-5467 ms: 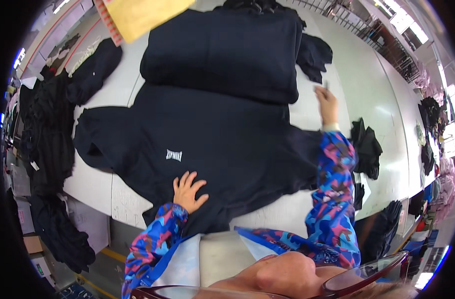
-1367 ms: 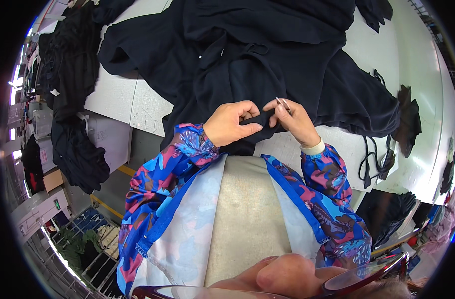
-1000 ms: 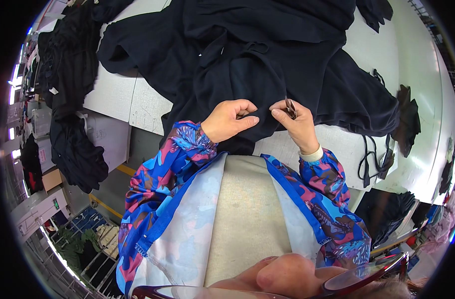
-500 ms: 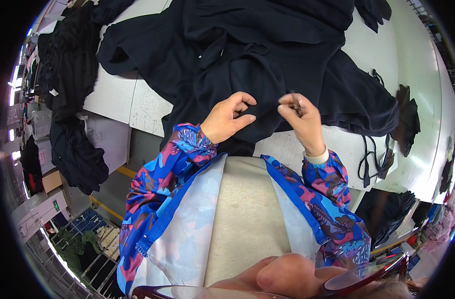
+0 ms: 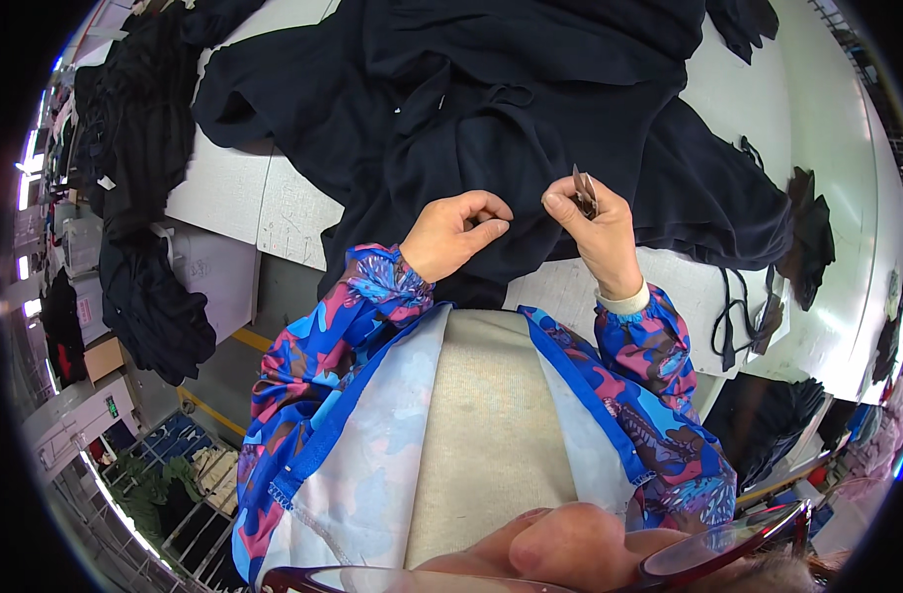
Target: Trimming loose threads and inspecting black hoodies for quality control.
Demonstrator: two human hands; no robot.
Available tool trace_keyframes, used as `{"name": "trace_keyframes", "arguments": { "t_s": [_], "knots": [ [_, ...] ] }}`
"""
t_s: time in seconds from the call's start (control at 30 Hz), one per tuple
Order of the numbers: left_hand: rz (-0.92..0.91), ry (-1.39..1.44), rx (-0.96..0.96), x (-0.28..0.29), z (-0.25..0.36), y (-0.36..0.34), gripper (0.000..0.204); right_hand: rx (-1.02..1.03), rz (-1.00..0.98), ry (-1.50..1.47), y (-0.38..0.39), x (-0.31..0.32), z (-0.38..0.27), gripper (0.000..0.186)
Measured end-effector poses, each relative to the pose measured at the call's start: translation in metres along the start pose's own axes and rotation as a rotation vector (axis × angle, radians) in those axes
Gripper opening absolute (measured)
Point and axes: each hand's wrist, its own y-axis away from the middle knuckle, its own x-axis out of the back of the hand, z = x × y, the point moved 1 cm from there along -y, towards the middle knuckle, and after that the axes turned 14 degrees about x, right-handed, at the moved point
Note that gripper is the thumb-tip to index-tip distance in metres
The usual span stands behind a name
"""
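Observation:
A large black garment (image 5: 491,153), its folds loose, lies spread in front of me with its near part hanging toward my body. Over its near part is my left hand (image 5: 450,235), thumb and forefinger drawn together in a pinch. Whatever sits between those fingertips is too small to make out. To its right, my right hand (image 5: 608,237) holds a small pair of metal thread snips (image 5: 582,190) in its curled fingers, blades pointing up and away from me. A gap separates the two hands, with black cloth beneath both.
The pale table (image 5: 298,212) shows beside the garment. Dark clothes (image 5: 140,148) are heaped along the left side and hang down. At the right lie black cords (image 5: 730,316) and a dark cloth piece (image 5: 809,237). A rack with folded clothes (image 5: 165,484) stands lower left.
My left thumb and forefinger have come closer together. My right hand has turned and shifted slightly, so the snips' blades now show clearly. The garment looks nearly the same.

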Motion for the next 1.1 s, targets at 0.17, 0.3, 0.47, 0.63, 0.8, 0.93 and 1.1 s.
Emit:
{"name": "trace_keyframes", "arguments": {
  "t_s": [0.17, 0.3, 0.47, 0.63, 0.8, 0.93, 1.1],
  "knots": [
    [0.026, -0.017, -0.018, 0.002, -0.002, -0.004, 0.013, 0.000, 0.143, -0.170, -0.004, 0.008, -0.001, 0.013],
    [-0.079, 0.211, -0.015, 0.013, -0.011, -0.002, 0.028, -0.082, 0.053, -0.281, 0.026, 0.074, 0.016, 0.019],
    [-0.192, 0.156, 0.074, 0.019, -0.019, 0.003, 0.037, -0.317, -0.442, 0.683, 0.121, 0.166, 0.031, 0.023],
    [0.262, -0.350, -0.435, 0.005, -0.010, 0.010, 0.018, -0.400, 0.090, 0.690, 0.134, 0.164, 0.012, 0.033],
    [0.570, -0.941, -1.195, -0.012, -0.004, 0.016, 0.018, -0.278, -0.170, -0.170, 0.066, 0.031, 0.007, 0.038],
    [0.584, -0.898, -1.263, -0.007, -0.012, 0.023, 0.021, -0.436, -0.050, -0.423, 0.031, -0.033, 0.014, 0.022],
    [0.680, -0.859, -1.175, 0.004, -0.031, 0.032, 0.024, -0.532, 0.216, -0.844, 0.023, -0.035, 0.017, 0.029]
  ]
}}
